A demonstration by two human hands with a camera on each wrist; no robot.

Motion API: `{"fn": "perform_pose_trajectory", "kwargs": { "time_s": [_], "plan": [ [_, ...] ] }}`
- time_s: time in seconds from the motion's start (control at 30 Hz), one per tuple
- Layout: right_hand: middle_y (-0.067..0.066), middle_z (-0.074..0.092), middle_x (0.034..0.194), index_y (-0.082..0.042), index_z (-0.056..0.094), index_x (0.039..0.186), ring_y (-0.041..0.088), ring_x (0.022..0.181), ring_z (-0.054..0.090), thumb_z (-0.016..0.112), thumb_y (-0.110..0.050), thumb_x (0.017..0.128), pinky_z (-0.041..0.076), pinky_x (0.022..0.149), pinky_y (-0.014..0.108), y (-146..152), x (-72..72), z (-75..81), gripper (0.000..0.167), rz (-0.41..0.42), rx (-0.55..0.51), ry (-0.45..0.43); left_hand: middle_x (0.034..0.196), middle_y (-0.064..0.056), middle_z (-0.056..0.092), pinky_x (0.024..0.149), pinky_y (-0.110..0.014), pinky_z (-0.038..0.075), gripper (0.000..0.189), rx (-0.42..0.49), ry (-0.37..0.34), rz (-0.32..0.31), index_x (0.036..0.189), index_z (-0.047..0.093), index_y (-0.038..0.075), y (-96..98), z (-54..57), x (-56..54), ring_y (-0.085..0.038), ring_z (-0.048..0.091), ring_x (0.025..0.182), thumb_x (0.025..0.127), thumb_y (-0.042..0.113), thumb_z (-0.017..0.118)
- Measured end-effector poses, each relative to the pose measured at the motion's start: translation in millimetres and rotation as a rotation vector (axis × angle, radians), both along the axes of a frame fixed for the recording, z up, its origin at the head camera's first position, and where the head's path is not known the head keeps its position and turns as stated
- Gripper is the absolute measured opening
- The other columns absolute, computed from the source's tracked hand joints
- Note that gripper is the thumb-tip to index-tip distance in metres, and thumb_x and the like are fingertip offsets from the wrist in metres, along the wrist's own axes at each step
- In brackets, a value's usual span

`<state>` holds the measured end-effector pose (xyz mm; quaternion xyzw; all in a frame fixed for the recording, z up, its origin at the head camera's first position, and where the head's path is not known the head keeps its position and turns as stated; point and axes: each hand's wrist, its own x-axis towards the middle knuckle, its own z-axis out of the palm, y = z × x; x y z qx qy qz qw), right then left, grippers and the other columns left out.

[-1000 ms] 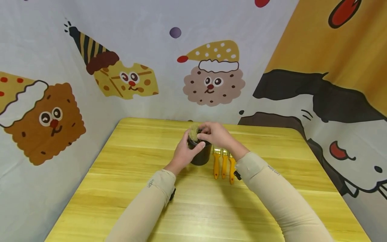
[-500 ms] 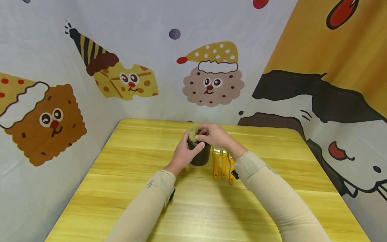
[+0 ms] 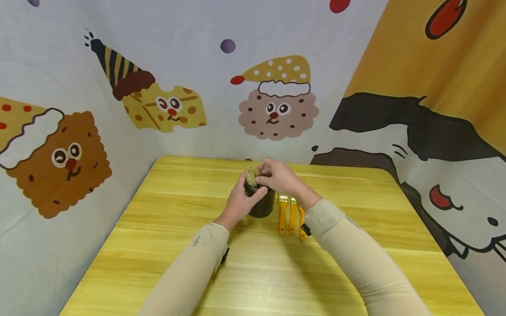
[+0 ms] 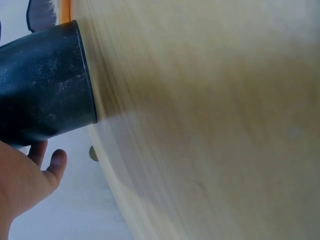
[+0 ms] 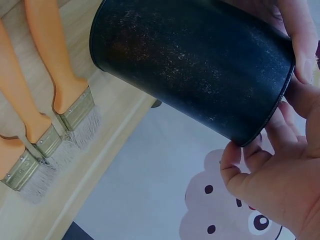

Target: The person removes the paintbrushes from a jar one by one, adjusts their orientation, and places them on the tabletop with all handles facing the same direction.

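Wooden table point(image 3: 158, 210); black cup point(image 3: 262, 207) stands on it, near far edge; left hand point(image 3: 240, 197) curled round cup's side; right hand point(image 3: 282, 177), fingers bent at rim, cannot tell what they pinch; 3 yellow-handled brushes point(image 3: 292, 220) beside cup; yellowish fibrous clump point(image 3: 251, 176) at cup's mouth.

Before me: three orange-handled, pale-bristled flat brushes point(image 3: 292, 218); one yellow wood-grain desk point(image 3: 182, 197); one cartoon-printed white fabric backdrop point(image 3: 189, 35).
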<state>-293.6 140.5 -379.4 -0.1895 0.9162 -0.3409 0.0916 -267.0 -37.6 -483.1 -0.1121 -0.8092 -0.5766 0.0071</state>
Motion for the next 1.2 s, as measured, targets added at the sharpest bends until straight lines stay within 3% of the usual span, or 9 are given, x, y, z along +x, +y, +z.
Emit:
{"fn": "perform_pose_trajectory", "kwargs": {
  "time_s": [0.17, 0.27, 0.57, 0.8, 1.03, 1.1, 1.2],
  "plan": [
    [0.014, 0.062, 0.153, -0.015, 0.051, 0.151, 0.031, 0.139, 0.062, 0.066, -0.03, 0.109, 0.057, 0.109, 0.05, -1, 0.1, -0.7, 0.047, 0.026, -0.001, -0.056, 0.167, 0.004, 0.043, 0.12, -0.06, 0.045, 0.089, 0.007, 0.0, -0.017, 0.166, 0.022, 0.048, 0.9, 1.0, 0.4, -0.028, 0.048, 0.152, 0.094, 0.077, 0.064],
    [0.014, 0.061, 0.153, -0.017, 0.049, 0.154, 0.031, 0.14, 0.061, 0.064, -0.03, 0.109, 0.056, 0.109, 0.051, -1, 0.2, -1.2, 0.049, 0.038, 0.003, -0.058, 0.165, 0.004, 0.046, 0.118, -0.059, 0.047, 0.088, 0.008, 0.006, -0.015, 0.166, 0.022, 0.047, 1.2, 1.1, 0.6, -0.028, 0.051, 0.149, 0.094, 0.076, 0.065],
    [0.001, 0.074, 0.117, -0.022, 0.066, 0.14, 0.019, 0.102, 0.07, 0.068, -0.03, 0.108, 0.059, 0.087, 0.038, 3, 0.3, -1.8, 0.033, 0.088, 0.002, 0.019, 0.162, 0.004, 0.048, 0.116, -0.057, 0.049, 0.083, 0.012, 0.012, -0.017, 0.163, 0.027, 0.05, 1.9, 1.2, 1.4, -0.027, 0.053, 0.146, 0.094, 0.074, 0.066],
    [0.004, 0.074, 0.124, -0.018, 0.066, 0.142, 0.022, 0.11, 0.071, 0.072, -0.034, 0.105, 0.062, 0.091, 0.042, 10, -2.7, -7.0, 0.04, 0.024, -0.032, 0.046, 0.166, 0.002, 0.045, 0.118, -0.058, 0.047, 0.088, 0.017, 0.016, -0.022, 0.168, 0.025, 0.042, 2.0, 1.5, 1.9, -0.027, 0.05, 0.15, 0.096, 0.071, 0.067],
    [0.009, 0.071, 0.133, -0.016, 0.06, 0.148, 0.028, 0.121, 0.069, 0.071, -0.034, 0.105, 0.061, 0.098, 0.049, 14, -1.9, -6.0, 0.048, -0.033, -0.023, 0.052, 0.166, 0.0, 0.046, 0.117, -0.06, 0.047, 0.082, 0.017, 0.002, -0.012, 0.163, 0.025, 0.051, 1.9, 1.9, 2.9, -0.029, 0.051, 0.149, 0.096, 0.07, 0.067],
    [0.008, 0.073, 0.125, -0.014, 0.064, 0.14, 0.026, 0.112, 0.07, 0.069, -0.033, 0.107, 0.061, 0.093, 0.047, 15, -1.4, -5.4, 0.038, -0.021, -0.021, 0.07, 0.164, -0.001, 0.048, 0.116, -0.061, 0.048, 0.08, 0.02, 0.01, -0.01, 0.163, 0.027, 0.05, 2.0, 2.0, 2.4, -0.029, 0.053, 0.147, 0.096, 0.068, 0.068],
    [0.006, 0.072, 0.103, -0.013, 0.067, 0.114, 0.023, 0.089, 0.067, 0.066, -0.032, 0.109, 0.058, 0.079, 0.04, 16, -0.6, -4.6, 0.02, 0.005, -0.016, 0.098, 0.162, -0.001, 0.049, 0.115, -0.061, 0.048, 0.081, 0.019, 0.019, -0.006, 0.164, 0.029, 0.045, 2.2, 2.2, 1.7, -0.03, 0.054, 0.146, 0.097, 0.066, 0.069]
  ]
}}
